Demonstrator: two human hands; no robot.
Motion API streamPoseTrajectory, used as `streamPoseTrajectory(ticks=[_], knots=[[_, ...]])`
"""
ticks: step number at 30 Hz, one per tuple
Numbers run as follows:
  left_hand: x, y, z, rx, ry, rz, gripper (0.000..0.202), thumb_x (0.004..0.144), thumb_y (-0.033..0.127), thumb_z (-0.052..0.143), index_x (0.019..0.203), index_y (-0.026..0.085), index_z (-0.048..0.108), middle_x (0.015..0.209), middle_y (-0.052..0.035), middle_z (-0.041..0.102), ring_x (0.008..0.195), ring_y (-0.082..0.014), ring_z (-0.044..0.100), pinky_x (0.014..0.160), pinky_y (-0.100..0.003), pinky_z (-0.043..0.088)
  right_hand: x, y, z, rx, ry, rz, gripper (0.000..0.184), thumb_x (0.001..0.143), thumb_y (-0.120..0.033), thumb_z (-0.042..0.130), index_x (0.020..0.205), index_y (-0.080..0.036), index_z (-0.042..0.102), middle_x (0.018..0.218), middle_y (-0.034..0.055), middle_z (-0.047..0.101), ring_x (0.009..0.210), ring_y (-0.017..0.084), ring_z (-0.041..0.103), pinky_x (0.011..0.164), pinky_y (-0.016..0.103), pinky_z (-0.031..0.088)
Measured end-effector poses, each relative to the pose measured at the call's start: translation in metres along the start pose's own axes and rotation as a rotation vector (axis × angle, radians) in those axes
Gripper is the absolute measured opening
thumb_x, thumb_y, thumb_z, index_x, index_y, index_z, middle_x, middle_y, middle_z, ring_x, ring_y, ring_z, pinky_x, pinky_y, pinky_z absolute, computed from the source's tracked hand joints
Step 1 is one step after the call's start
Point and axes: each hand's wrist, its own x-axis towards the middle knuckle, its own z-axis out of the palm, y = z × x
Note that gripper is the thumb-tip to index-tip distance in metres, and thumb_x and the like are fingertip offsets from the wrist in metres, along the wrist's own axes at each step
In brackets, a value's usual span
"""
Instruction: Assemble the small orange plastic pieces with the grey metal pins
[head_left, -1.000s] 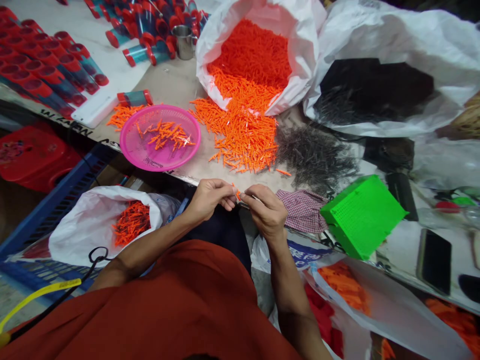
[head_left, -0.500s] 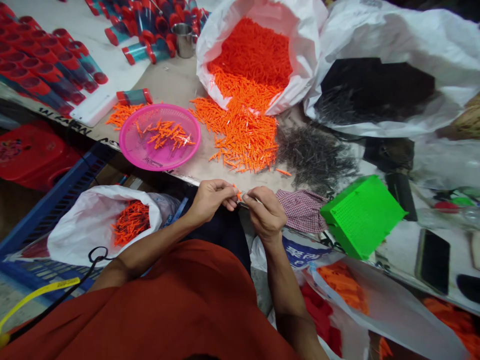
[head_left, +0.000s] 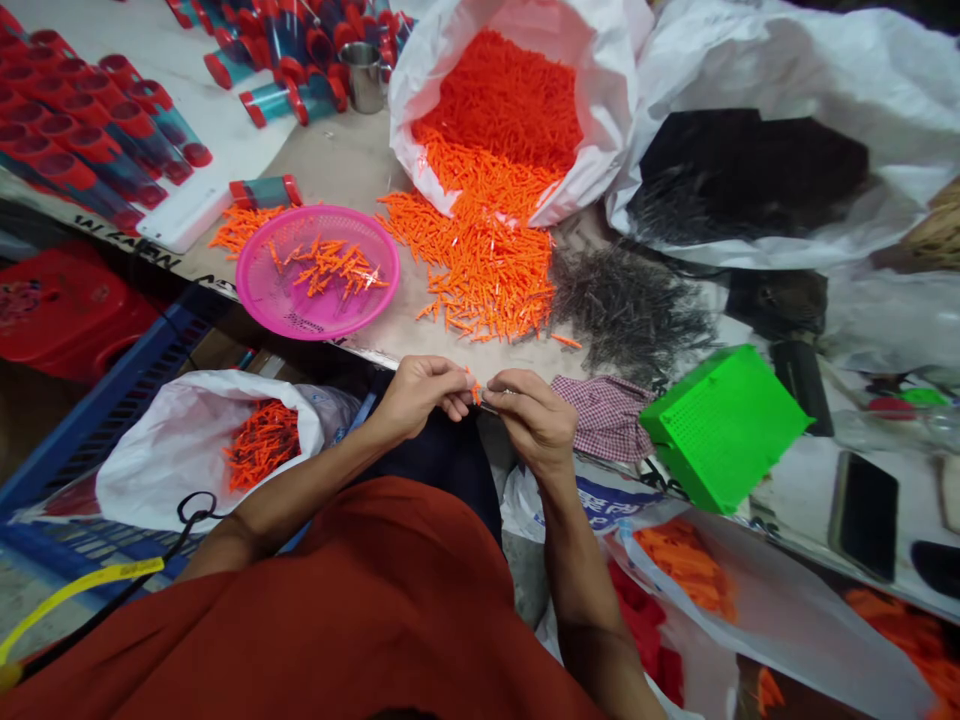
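Note:
My left hand (head_left: 424, 398) is closed, pinching a small orange plastic piece (head_left: 475, 391) between thumb and forefinger at the table's front edge. Close on its right, my right hand (head_left: 536, 415) has its fingers pressed together, pointing at that piece. Something thin and pale shows at its fingertips, too small to name. Beyond the hands lies a heap of orange plastic pieces (head_left: 491, 285), spilling from a white sack (head_left: 409, 105). To the right of the heap is a tangle of thin dark pieces (head_left: 630, 305). A pink basket (head_left: 259, 290) with several orange pieces stands at the left.
A green basket (head_left: 724, 425) and a checked cloth (head_left: 604, 415) lie right of my hands. Behind them stands a white sack (head_left: 896, 120) of dark pieces. A phone (head_left: 862, 515) rests far right. Below left, a white bag (head_left: 165, 455) sits in a blue crate (head_left: 45, 445).
My right hand's fingers have straightened and shifted slightly, still close to the orange piece. My left hand keeps its pinch almost in place. The whole view has moved a little.

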Motion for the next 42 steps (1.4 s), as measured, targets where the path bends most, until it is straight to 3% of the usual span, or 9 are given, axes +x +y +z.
streamPoseTrajectory(ticks=[19,25,42], knots=[[0.006,0.011,-0.005,0.096,-0.065,-0.144,0.009,0.063,0.017,0.060,0.059,0.010,0.062,0.049,-0.0025,0.062,0.039,-0.0086,0.055,0.035,-0.015,0.039,0.000,0.005,-0.002,-0.056,-0.041,-0.098,0.019,0.082,-0.005,0.054,0.086,-0.021,0.063,0.084,0.0050,0.064,0.081,0.015,0.061,0.069,0.031,0.052],[0.006,0.010,-0.004,0.085,-0.023,-0.148,0.010,0.063,0.019,0.060,0.059,0.009,0.062,0.049,-0.0025,0.062,0.038,-0.0078,0.054,0.035,-0.015,0.039,-0.001,0.004,0.000,-0.050,-0.016,-0.116,0.020,0.081,-0.004,0.056,0.088,-0.021,0.063,0.085,0.0050,0.064,0.083,0.016,0.062,0.071,0.032,0.052],[0.006,0.010,-0.006,0.131,-0.072,-0.156,0.009,0.063,0.017,0.059,0.057,0.010,0.061,0.048,-0.0022,0.060,0.038,-0.0077,0.053,0.035,-0.015,0.038,-0.002,0.005,-0.001,0.006,-0.035,-0.075,0.019,0.082,-0.007,0.055,0.088,-0.022,0.065,0.086,0.0052,0.064,0.082,0.016,0.062,0.069,0.032,0.052]])
